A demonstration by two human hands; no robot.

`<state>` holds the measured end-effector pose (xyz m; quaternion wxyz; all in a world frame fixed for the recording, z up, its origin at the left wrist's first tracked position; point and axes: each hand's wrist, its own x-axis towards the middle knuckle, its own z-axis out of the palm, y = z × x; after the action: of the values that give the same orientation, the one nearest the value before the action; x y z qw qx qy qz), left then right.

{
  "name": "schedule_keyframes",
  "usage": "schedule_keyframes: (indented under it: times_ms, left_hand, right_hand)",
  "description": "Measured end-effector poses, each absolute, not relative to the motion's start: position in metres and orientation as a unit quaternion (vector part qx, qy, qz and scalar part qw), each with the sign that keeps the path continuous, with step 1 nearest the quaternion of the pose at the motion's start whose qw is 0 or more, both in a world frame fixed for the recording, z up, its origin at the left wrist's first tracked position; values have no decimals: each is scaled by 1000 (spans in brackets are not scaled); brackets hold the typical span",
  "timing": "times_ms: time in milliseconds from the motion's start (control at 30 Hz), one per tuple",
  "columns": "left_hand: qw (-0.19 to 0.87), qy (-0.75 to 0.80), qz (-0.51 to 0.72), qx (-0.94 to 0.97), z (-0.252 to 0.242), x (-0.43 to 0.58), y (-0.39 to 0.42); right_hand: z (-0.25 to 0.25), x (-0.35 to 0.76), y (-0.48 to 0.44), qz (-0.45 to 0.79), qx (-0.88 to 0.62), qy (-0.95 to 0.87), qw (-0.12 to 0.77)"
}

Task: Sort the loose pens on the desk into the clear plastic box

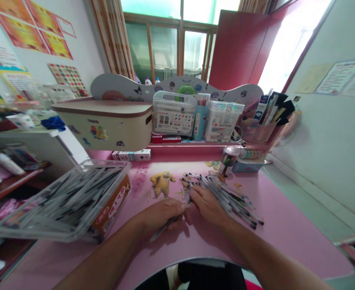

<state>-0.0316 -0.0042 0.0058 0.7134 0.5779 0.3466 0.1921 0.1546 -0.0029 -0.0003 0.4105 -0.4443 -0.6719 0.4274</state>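
In the middle of the pink desk, my left hand (167,211) is closed around a slim pen (162,232), whose lower end points toward me. My right hand (206,203) pinches the far end of that pen, close to my left fingertips. Exactly how the fingertips meet on it is partly hidden. Just right of my right hand lies a loose pile of pens (230,197), clear-barrelled with black ends. To the left stands a clear plastic box (124,171) filled with many similar slim pieces.
A shelf along the back carries a lidded cream bin (113,129), a clear marker case (175,114), a second marker box (224,121) and a pink holder (257,131) with pens. Under it stand a clear jar (228,161) and a blue box (248,165). The desk's front edge curves inward before me.
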Motion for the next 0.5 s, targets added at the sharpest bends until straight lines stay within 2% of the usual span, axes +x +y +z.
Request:
schedule_keyframes:
  times_ms: [200,333,500]
  left_hand:
    - [749,314,166,559,13,-36,-3]
    - [790,333,165,487,11,-33,-2]
    - [790,326,356,377,0,-23,-7]
  right_hand:
    - [-2,157,-7,477,-433,-673,364]
    - [-3,156,-7,519,-422,-647,366]
    - [-1,148,-7,611,-461,-437,472]
